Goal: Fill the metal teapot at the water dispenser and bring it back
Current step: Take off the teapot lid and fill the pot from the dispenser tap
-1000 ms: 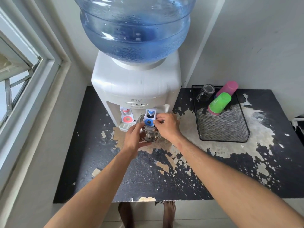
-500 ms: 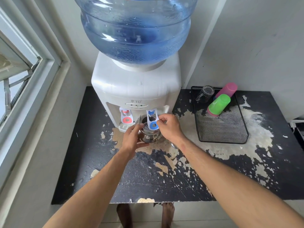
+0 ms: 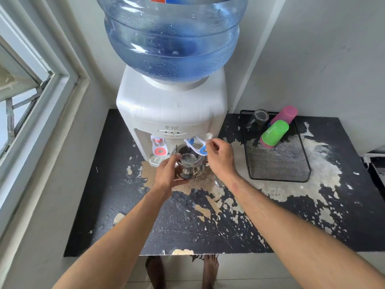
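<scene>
The shiny metal teapot (image 3: 190, 166) stands open-topped under the blue tap lever (image 3: 196, 147) of the white water dispenser (image 3: 170, 113), its perforated strainer showing inside. My left hand (image 3: 166, 174) grips the teapot's left side. My right hand (image 3: 218, 159) pinches the end of the blue lever, which is swung out toward the right. A big blue water bottle (image 3: 170, 36) sits on top of the dispenser. Whether water is flowing I cannot tell.
The red tap lever (image 3: 159, 147) hangs to the left. A black mesh tray (image 3: 279, 163) at right holds a glass mug (image 3: 257, 119), a green cup (image 3: 275, 132) and a pink cup (image 3: 286, 114). The worn black tabletop (image 3: 187, 222) peels. A window (image 3: 18, 84) is at left. A small lid-like object (image 3: 219, 182) lies under my right wrist.
My right hand has pulled the blue lever from hanging straight down out to the right. The left hand stays on the teapot, which has hardly moved.
</scene>
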Tool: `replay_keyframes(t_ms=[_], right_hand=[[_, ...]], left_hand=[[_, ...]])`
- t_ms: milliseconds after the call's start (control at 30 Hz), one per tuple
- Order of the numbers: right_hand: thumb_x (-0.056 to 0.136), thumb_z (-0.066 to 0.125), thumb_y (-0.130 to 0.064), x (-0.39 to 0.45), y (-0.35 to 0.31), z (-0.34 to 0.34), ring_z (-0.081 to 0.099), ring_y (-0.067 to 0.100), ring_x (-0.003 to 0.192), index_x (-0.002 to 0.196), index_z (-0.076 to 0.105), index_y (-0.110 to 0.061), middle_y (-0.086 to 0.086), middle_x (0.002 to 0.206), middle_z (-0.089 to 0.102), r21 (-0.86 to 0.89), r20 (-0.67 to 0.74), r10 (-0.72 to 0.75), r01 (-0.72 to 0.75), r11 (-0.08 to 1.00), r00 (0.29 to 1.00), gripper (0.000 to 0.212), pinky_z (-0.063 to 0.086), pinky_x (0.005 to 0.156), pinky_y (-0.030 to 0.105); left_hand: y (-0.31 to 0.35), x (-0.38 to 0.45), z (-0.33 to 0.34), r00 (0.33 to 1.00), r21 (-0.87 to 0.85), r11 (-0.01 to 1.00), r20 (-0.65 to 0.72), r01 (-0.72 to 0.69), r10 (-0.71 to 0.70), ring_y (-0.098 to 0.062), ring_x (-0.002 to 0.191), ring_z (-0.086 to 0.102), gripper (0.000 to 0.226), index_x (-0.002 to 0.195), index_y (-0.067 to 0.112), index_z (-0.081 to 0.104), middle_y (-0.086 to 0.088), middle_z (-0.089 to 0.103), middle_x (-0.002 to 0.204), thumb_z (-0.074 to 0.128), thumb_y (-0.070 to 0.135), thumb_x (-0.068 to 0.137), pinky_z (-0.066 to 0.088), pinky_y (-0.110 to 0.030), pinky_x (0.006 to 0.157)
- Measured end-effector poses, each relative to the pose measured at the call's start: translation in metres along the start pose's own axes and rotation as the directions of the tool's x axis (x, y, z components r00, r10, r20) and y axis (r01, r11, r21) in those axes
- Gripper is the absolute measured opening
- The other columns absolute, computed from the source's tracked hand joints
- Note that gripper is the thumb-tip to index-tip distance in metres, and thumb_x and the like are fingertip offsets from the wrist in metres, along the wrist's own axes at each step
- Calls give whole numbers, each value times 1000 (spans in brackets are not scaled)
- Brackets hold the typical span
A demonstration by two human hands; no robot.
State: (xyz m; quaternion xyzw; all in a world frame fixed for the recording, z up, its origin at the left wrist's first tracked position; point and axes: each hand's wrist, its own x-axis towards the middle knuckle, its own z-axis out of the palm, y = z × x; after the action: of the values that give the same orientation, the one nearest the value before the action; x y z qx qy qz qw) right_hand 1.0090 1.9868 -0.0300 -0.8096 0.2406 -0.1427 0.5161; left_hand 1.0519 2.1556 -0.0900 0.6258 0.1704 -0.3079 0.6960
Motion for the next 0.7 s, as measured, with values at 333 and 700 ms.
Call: replay_keyframes(t_ms=[333,700], right_hand=[[99,64,-34,-6,4,-8,55,-2,51,74,69,-10,-7,62,64,-67,30,-32,34,997,999,35,38,44,14],[100,63,-29,-1,2,-8,49,1,48,69,65,-6,-6,58,57,-75,24,-25,27,997,999,39,34,42,14]], left_hand=[[-2,2,0,1000,-31,1000,-6,6,-6,-33,89,79,51,123,11,64,2,77,69,71,47,88,64,-44,67],[-1,6,-3,1000,-19,1000,-12,-1,1,-32,86,79,51,120,11,65,0,77,71,73,48,86,65,-45,66]])
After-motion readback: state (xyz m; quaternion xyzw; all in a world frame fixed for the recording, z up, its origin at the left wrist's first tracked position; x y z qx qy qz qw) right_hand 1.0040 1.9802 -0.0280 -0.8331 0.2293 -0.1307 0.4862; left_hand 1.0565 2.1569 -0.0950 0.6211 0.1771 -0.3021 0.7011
